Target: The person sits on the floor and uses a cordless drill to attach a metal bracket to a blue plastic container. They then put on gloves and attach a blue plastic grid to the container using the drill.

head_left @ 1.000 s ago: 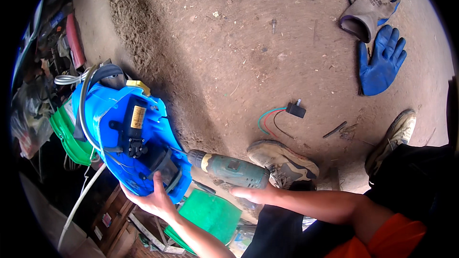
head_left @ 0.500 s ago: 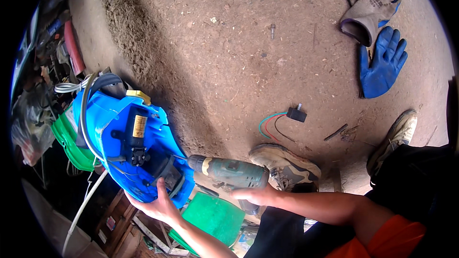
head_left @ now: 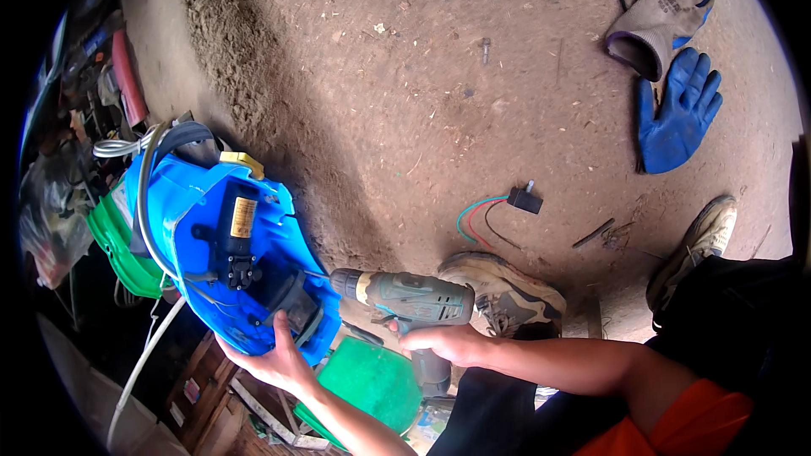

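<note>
My left hand [head_left: 274,357] grips the lower edge of a blue plastic housing [head_left: 190,203], its thumb resting on a dark boxy part [head_left: 296,308] inside. A small black pump motor [head_left: 239,236] with a pale label sits higher in the same shell. My right hand [head_left: 443,342] is wrapped around the handle of a green-grey cordless drill [head_left: 422,300]. The drill lies level and points left, its thin bit reaching the housing's right rim. Whether the bit sits on a screw there is too small to tell.
A black switch-like part [head_left: 525,200] with coloured wires lies near my shoe [head_left: 507,291]. Work gloves [head_left: 676,118] are on the dirt floor at upper right. A green container [head_left: 372,384] stands below the drill; a pale hose [head_left: 144,371] runs down at left, beside piled clutter.
The housing and my left hand have shifted slightly left. The drill has tilted a little, its rear end rising, and my right hand has moved slightly left with it.
</note>
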Available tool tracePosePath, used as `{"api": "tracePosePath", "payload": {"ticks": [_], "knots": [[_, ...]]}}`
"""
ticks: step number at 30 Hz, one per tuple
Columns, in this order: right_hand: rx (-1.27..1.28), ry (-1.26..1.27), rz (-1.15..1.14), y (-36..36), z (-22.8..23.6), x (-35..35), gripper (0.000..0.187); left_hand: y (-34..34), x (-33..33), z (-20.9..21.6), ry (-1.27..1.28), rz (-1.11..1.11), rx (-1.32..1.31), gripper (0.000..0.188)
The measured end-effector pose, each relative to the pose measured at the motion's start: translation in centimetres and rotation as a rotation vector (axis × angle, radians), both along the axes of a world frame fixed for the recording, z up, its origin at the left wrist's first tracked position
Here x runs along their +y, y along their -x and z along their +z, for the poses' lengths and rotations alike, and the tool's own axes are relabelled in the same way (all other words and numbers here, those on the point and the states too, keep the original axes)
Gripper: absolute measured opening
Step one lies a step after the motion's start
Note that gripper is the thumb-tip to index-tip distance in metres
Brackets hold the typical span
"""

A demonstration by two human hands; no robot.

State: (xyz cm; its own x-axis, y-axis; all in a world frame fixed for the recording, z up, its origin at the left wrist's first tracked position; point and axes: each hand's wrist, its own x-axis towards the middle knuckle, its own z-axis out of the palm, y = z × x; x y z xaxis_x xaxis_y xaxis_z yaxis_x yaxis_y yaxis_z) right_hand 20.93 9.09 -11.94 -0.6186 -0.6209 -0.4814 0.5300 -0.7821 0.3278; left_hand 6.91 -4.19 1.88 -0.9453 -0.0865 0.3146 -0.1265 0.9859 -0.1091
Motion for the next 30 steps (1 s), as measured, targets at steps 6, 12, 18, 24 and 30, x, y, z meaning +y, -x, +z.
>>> {"api": "tracePosePath", "payload": {"ticks": [6, 12, 18, 24, 30], "knots": [[0.036, -0.076, 0.048, 0.2, -1.0, 0.4, 0.027, 0.3, -1.4, -0.7, -0.072, -0.065, 0.005, 0.093], [0.33, -0.358, 0.221, -0.4, -3.0, 1.4, 0.032, 0.6, -1.0, 0.4, -0.06, -0.092, 0.008, 0.094], [0.631, -1.397, -0.073, 0.2, -4.2, 6.4, 0.054, -0.2, -1.9, 1.3, -0.15, -0.255, 0.034, 0.092], [0.735, -2.102, 0.456, 6.4, -2.7, 8.3, 0.071, -4.0, 3.5, 0.5, -0.402, -0.762, -0.063, 0.063], [0.749, -2.12, 0.318, 8.6, -4.6, 10.8, 0.042, -5.8, 5.1, -4.4, -0.755, -0.645, -0.441, 0.041]]}}
